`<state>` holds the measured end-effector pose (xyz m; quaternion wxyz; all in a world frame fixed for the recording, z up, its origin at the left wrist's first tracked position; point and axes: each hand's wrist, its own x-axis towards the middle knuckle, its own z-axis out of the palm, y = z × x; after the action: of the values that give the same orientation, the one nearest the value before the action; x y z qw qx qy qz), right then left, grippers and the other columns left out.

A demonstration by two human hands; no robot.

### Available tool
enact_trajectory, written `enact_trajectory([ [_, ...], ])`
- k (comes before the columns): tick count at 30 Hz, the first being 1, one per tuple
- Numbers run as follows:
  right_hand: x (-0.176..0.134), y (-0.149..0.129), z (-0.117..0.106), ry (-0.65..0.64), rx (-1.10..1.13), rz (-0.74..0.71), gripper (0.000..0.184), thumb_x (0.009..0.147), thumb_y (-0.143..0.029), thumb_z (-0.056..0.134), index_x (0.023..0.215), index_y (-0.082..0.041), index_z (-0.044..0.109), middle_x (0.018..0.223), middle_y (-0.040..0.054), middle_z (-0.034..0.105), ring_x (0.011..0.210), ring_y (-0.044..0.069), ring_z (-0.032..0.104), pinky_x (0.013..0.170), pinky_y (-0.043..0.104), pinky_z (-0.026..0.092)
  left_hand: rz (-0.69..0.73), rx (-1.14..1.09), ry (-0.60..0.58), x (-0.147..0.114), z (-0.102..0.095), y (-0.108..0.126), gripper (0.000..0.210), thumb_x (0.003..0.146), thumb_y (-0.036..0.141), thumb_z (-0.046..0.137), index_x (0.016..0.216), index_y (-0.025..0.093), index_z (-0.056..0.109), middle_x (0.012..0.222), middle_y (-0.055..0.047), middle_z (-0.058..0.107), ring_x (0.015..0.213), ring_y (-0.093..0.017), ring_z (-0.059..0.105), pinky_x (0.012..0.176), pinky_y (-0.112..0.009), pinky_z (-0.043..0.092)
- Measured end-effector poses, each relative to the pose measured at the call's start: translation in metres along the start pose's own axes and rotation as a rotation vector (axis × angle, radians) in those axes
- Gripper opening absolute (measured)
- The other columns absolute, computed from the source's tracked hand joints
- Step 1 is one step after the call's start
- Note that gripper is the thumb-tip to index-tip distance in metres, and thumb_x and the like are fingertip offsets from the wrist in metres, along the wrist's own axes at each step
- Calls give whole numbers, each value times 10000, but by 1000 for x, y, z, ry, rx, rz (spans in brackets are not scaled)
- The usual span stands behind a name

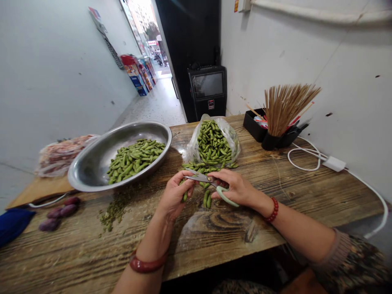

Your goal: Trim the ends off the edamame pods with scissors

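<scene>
My right hand (234, 188) grips scissors (226, 197) with pale green handles, their blades pointing left toward my left hand (175, 195). The fingers of my left hand are closed around green edamame pods, one pod (185, 196) showing below them. The blades lie at my left fingertips, parted a little. Under and between my hands, a few loose pods (207, 199) rest on the wooden table. Just beyond, a clear plastic bag (234, 141) lies open with many pods spilling toward me. To the left stands a wide metal basin (92, 163) with a heap of pods (134, 159) inside.
Trimmed green scraps (114, 210) lie before the basin, near several purple-red oval things (63, 211). Bagged meat (65, 153) sits on a wooden board at left. A black holder (271, 141) with wooden skewers (286, 108) and a white cable (335, 163) occupy the right side.
</scene>
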<state>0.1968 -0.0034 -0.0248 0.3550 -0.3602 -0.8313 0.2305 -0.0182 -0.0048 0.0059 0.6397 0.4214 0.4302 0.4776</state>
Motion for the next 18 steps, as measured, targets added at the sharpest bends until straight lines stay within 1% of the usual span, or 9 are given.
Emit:
enact_trajectory([
  [4,0,0,1,7,-19,-14,559,753,-396,726,1242,-187,554,891,58,619,759,166,580,708,293,482,9,84,-65,0,4,-3,218,713,297,731,808,142,609,670,-11,660,437,-34,426,405,-151,296],
  [7,2,1,3,45,27,28,544,725,-374,752,1206,-187,579,878,47,620,742,159,574,687,281,482,-9,153,-95,0,6,-3,213,748,306,702,830,127,622,669,-20,659,445,-37,434,412,-152,306],
  [10,4,2,3,134,93,121,504,709,-349,763,1154,-174,603,873,40,621,722,151,568,665,269,484,-10,98,-86,0,5,-2,219,765,310,683,875,142,595,669,-6,653,425,-30,422,394,-144,275],
  [12,5,3,2,156,103,139,494,705,-341,765,1143,-174,607,866,37,617,716,149,563,661,268,483,-4,28,-81,0,4,-1,215,778,310,672,879,156,561,663,10,637,408,-23,405,378,-137,243],
  [18,2,-1,2,45,15,33,592,703,-372,771,1223,-182,562,901,55,612,757,166,571,705,293,491,15,-94,-119,0,1,-1,226,800,313,657,896,165,515,664,20,608,393,-16,392,375,-129,229],
])
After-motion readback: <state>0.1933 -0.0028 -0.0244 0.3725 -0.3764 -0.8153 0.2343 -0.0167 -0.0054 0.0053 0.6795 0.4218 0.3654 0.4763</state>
